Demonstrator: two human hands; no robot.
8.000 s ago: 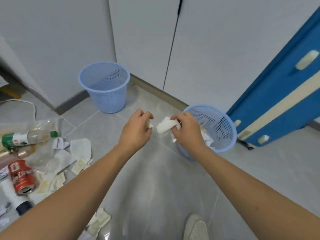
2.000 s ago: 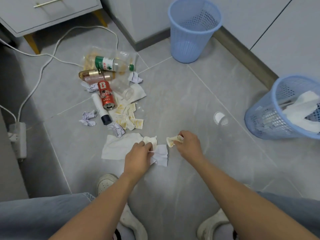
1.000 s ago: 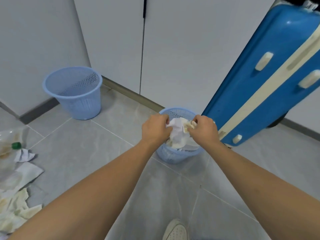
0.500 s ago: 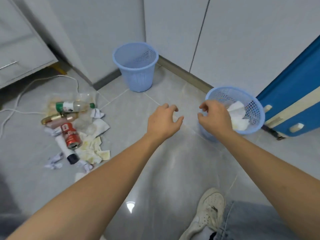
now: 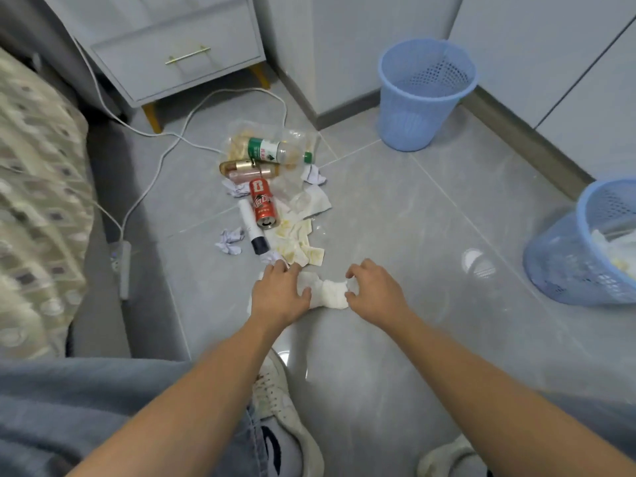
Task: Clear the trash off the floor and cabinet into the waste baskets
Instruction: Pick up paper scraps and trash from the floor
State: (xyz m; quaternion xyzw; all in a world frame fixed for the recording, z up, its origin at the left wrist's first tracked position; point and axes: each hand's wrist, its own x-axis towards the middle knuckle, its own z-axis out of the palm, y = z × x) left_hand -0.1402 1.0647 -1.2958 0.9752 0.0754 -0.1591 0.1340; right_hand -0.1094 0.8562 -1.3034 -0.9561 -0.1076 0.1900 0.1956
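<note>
A large white paper towel (image 5: pixel 328 293) lies bunched on the grey floor, with both hands on it. My left hand (image 5: pixel 279 295) presses its left part and my right hand (image 5: pixel 373 291) pinches its right end. Just beyond lies the trash pile: a red can (image 5: pixel 263 208), a green-labelled bottle (image 5: pixel 275 151), a gold bottle (image 5: pixel 247 168), a white tube (image 5: pixel 253 228), crumpled paper balls (image 5: pixel 229 241) and stained paper scraps (image 5: pixel 297 241). An empty blue basket (image 5: pixel 421 98) stands far right. A second blue basket (image 5: pixel 578 256), with paper inside, stands at the right edge.
A grey bedside cabinet (image 5: pixel 179 56) stands at the top left, with a white cable (image 5: pixel 165 149) running to a power strip (image 5: pixel 124 270) on the floor. A patterned bed (image 5: pixel 34 208) fills the left side. My shoes (image 5: pixel 285 421) are below the hands.
My empty hands left the right basket, the view swung down to the floor, and both hands came down onto the white paper towel.
</note>
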